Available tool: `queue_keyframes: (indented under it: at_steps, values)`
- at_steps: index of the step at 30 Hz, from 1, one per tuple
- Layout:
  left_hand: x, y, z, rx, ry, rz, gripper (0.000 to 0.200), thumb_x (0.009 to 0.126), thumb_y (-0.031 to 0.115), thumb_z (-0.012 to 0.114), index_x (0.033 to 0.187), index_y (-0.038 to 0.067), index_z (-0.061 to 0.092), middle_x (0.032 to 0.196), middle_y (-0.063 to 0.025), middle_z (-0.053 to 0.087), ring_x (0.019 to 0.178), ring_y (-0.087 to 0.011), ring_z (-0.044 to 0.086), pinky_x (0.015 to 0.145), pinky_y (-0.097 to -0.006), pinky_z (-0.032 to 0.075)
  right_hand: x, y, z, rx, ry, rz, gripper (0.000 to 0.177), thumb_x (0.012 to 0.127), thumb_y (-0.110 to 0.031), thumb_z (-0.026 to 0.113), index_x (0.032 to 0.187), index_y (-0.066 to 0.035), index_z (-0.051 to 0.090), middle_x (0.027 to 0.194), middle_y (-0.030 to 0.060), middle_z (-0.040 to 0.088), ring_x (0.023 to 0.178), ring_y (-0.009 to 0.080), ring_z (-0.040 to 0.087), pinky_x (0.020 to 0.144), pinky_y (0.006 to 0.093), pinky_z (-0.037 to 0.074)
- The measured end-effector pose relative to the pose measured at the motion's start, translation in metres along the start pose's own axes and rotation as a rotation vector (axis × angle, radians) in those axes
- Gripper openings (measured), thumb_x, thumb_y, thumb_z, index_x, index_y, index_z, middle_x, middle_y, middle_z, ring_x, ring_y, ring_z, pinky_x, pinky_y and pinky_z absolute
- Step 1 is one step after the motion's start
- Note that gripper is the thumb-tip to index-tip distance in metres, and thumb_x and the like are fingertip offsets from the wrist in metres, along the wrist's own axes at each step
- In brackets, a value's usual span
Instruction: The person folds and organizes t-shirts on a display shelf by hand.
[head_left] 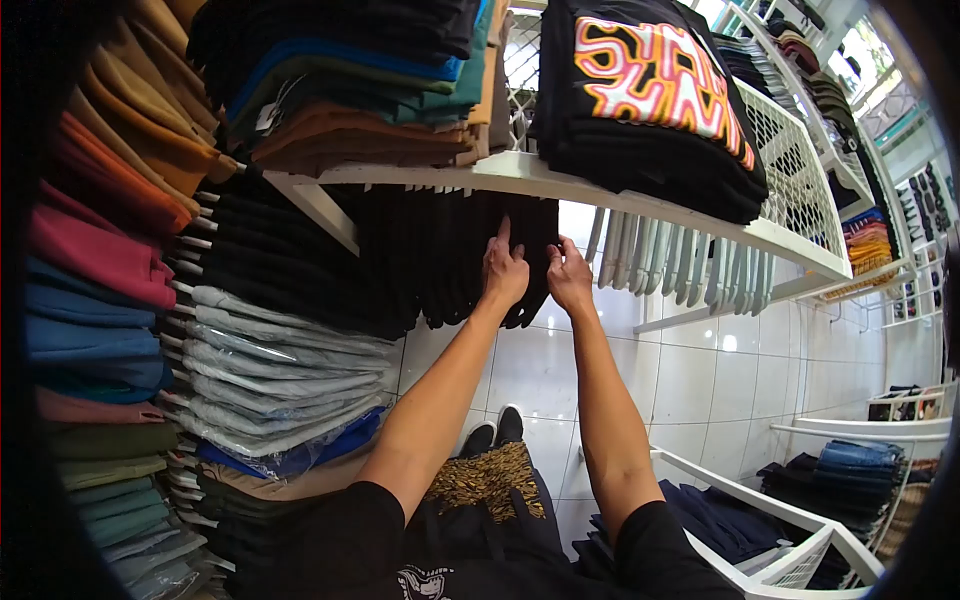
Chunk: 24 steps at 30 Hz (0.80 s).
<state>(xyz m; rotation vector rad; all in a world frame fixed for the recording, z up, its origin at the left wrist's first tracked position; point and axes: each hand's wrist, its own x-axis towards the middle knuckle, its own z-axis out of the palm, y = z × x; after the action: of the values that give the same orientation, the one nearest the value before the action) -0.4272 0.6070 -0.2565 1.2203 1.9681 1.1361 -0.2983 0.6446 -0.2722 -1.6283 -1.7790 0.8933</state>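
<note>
Black garments (450,240) hang in a close row under the white shelf, their lower edges above the tiled floor. Against the front of this row lies my left hand (507,272), its index finger stretched upward and the other fingers partly bent. My right hand (570,274) is closed at the right edge of the outermost black garment, thumb and fingers pinching the cloth. The dark fabric and shadow hide the garments' exact kind. Just right of my right hand, pale hangers (690,262) hang from the same shelf.
Above my hands, the white shelf (510,168) carries folded clothes (370,110) and a stack of black printed shirts (660,90). Grey garments in clear plastic (280,365) line the left, beside colored folded clothes (95,320). A low white rack (790,510) stands at lower right.
</note>
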Motion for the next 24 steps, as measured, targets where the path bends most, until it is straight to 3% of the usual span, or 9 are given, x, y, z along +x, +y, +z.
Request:
queue_keyframes:
  at_steps: [7, 10, 14, 16, 20, 24]
  values:
    - [-0.006, 0.002, 0.013, -0.004, -0.059, 0.12, 0.067, 0.093, 0.007, 0.063, 0.157, 0.008, 0.04, 0.123, -0.0287, 0.059, 0.118, -0.0466, 0.059, 0.104, -0.0492, 0.046, -0.007, 0.016, -0.02, 0.035, 0.055, 0.013, 0.04, 0.103, -0.029, 0.056, 0.134, -0.005, 0.06, 0.119, 0.02, 0.072, 0.111, 0.0416, 0.067, 0.095, 0.0464, 0.051]
    - [-0.006, -0.001, 0.009, 0.033, -0.118, 0.158, 0.07, 0.092, 0.007, 0.064, 0.157, 0.011, 0.039, 0.123, -0.0274, 0.059, 0.116, -0.046, 0.06, 0.101, -0.0492, 0.048, -0.006, 0.016, -0.024, 0.077, 0.013, 0.022, 0.046, 0.103, -0.027, 0.061, 0.139, 0.001, 0.055, 0.119, 0.0212, 0.071, 0.1, 0.0333, 0.07, 0.089, 0.0407, 0.052]
    - [-0.004, -0.003, -0.003, 0.083, -0.066, 0.201, 0.068, 0.091, 0.011, 0.069, 0.154, 0.016, 0.046, 0.118, -0.0242, 0.065, 0.11, -0.0449, 0.064, 0.096, -0.0493, 0.052, -0.004, 0.009, -0.026, 0.2, -0.025, 0.045, 0.045, 0.1, -0.027, 0.066, 0.134, 0.001, 0.058, 0.112, 0.0188, 0.074, 0.099, 0.0317, 0.072, 0.087, 0.0399, 0.054]
    - [-0.009, 0.001, -0.009, 0.085, -0.07, 0.223, 0.067, 0.09, 0.014, 0.071, 0.153, 0.017, 0.048, 0.116, -0.0233, 0.067, 0.108, -0.0445, 0.065, 0.094, -0.0495, 0.053, -0.004, 0.002, -0.033, 0.227, -0.11, 0.035, 0.049, 0.097, -0.022, 0.07, 0.136, 0.004, 0.057, 0.108, 0.0177, 0.073, 0.088, 0.0231, 0.07, 0.079, 0.0348, 0.055]
    - [-0.018, 0.005, -0.009, 0.167, -0.035, 0.216, 0.065, 0.09, 0.019, 0.073, 0.151, 0.017, 0.051, 0.113, -0.0224, 0.069, 0.103, -0.0442, 0.068, 0.09, -0.0517, 0.054, -0.014, 0.012, -0.03, 0.38, -0.036, 0.044, 0.053, 0.095, -0.02, 0.073, 0.138, 0.006, 0.056, 0.104, 0.0171, 0.073, 0.075, 0.0187, 0.065, 0.072, 0.0341, 0.053]
    - [-0.024, 0.01, -0.007, 0.245, -0.041, 0.154, 0.066, 0.092, 0.021, 0.072, 0.153, 0.018, 0.048, 0.112, -0.0221, 0.069, 0.1, -0.044, 0.069, 0.087, -0.0529, 0.055, -0.024, 0.025, -0.033, 0.351, -0.05, 0.041, 0.053, 0.091, -0.02, 0.074, 0.135, 0.005, 0.058, 0.106, 0.0183, 0.073, 0.081, 0.0206, 0.066, 0.075, 0.0348, 0.054]
